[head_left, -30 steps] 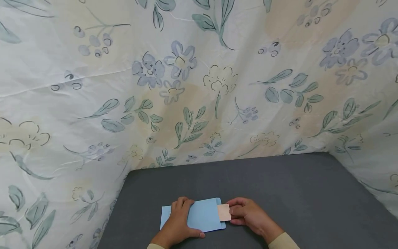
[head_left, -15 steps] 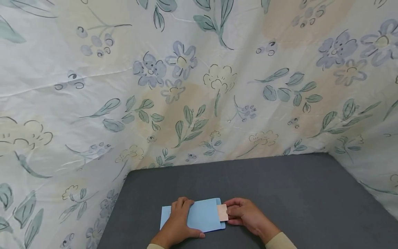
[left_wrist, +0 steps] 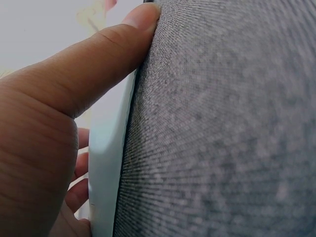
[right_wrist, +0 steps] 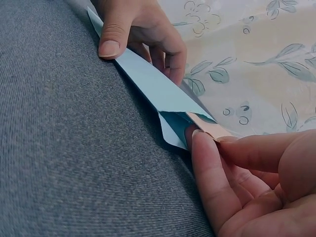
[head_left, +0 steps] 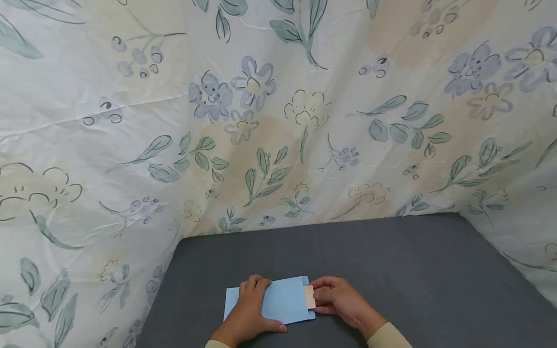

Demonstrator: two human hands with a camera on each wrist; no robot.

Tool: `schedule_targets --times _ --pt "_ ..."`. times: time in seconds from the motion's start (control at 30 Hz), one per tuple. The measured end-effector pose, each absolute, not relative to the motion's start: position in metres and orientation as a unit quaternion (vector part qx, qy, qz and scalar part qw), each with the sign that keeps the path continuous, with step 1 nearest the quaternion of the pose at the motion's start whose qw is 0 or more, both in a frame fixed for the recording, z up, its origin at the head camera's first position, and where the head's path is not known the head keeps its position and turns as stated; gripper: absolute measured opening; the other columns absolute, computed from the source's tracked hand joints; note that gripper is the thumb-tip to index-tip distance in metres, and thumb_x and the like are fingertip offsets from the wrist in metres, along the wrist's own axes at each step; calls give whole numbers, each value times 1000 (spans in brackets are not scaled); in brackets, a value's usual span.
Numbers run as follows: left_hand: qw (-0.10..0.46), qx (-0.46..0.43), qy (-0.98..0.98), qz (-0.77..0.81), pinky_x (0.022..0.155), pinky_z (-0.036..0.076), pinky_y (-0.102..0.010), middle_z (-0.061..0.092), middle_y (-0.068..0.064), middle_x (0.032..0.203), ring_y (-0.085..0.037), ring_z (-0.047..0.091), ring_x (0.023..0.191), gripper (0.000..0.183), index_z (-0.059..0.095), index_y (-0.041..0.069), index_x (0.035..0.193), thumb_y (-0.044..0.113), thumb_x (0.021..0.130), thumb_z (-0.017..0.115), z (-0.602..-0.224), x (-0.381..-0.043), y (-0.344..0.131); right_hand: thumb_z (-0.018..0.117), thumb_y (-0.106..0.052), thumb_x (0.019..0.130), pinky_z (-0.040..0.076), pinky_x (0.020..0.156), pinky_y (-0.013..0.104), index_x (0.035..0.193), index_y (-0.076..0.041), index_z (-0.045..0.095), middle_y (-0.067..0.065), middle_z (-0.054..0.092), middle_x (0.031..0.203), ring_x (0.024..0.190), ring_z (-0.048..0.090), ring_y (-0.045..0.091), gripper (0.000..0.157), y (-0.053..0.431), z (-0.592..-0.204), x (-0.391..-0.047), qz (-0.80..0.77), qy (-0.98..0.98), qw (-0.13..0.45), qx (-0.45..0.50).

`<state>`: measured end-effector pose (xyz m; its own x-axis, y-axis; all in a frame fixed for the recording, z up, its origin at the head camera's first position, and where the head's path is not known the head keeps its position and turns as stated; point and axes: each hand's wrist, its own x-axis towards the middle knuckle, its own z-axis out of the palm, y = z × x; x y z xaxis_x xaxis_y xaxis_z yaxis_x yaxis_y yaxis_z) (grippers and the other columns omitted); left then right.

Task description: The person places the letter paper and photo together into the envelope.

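A light blue envelope lies on the dark grey surface, its open end to the right. My left hand spans it, thumb along the near edge and fingers curled over the far edge. In the left wrist view the thumb extends along the envelope's edge. A pale peach card sticks a short way out of the opening; the rest of it is hidden inside. My right hand pinches the card's outer end. In the right wrist view, its fingertips are right at the envelope's mouth, beside the peach card.
The dark grey padded surface stretches behind and to the right of the hands. Floral fabric hangs behind it and along both sides. Cream sleeves show at the wrists.
My right hand has moved left with the card, and less of the card shows outside the envelope. The left hand and envelope stay in place.
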<state>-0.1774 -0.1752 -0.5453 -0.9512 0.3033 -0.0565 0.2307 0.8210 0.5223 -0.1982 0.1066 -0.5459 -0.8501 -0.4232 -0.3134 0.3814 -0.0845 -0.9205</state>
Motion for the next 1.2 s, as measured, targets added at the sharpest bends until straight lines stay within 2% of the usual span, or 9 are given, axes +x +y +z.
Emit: schedule_targets --times 0.77,1.2 --pt "70 140 951 268 91 37 -51 31 0 131 -29 27 120 111 42 20 138 81 50 70 -544 -183 -174 65 -2 87 53 73 41 119 5 59 15 62 100 85 64 25 33 97 -542 -205 -736 616 281 -19" --pt "67 156 947 274 92 36 -51 31 0 132 -29 26 120 109 41 20 138 80 52 71 -545 -178 -181 68 -4 86 54 70 41 116 6 55 16 64 97 83 65 27 35 81 -548 -199 -733 632 250 -22"
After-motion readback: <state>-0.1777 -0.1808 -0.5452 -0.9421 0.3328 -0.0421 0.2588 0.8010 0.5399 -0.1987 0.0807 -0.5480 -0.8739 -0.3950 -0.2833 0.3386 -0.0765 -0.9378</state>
